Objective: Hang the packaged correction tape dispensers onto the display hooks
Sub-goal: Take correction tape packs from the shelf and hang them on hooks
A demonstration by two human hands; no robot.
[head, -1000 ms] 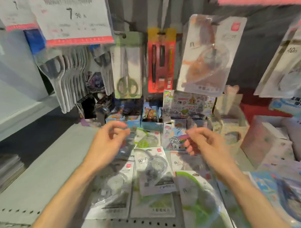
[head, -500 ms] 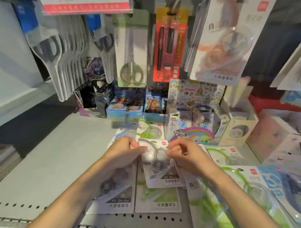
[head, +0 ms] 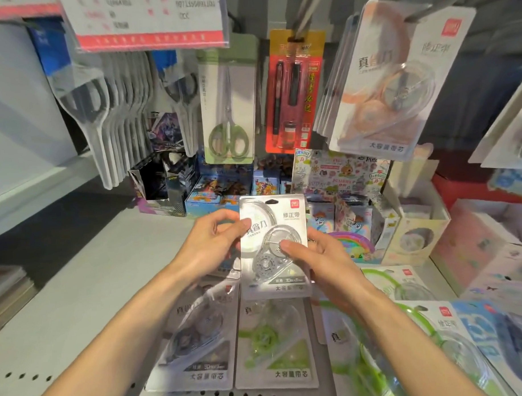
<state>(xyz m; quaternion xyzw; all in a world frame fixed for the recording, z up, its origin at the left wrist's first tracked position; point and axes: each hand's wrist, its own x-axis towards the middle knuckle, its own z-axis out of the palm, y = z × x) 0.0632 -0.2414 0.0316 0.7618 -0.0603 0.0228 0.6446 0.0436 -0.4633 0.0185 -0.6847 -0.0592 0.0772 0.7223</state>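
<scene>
Fingers [head: 245, 223] of both hands around upright "修正带" correction tape pack [head: 274, 244].

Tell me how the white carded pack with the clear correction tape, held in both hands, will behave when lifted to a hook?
The white carded correction tape pack probably stays flat: it stands upright unbent. Likely light: left hand and right hand hold it by fingertips. The glossy blister may slip.

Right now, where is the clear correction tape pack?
Centre of the head view: the clear correction tape pack is held upright between both hands, above the packs lying on the shelf.
</scene>
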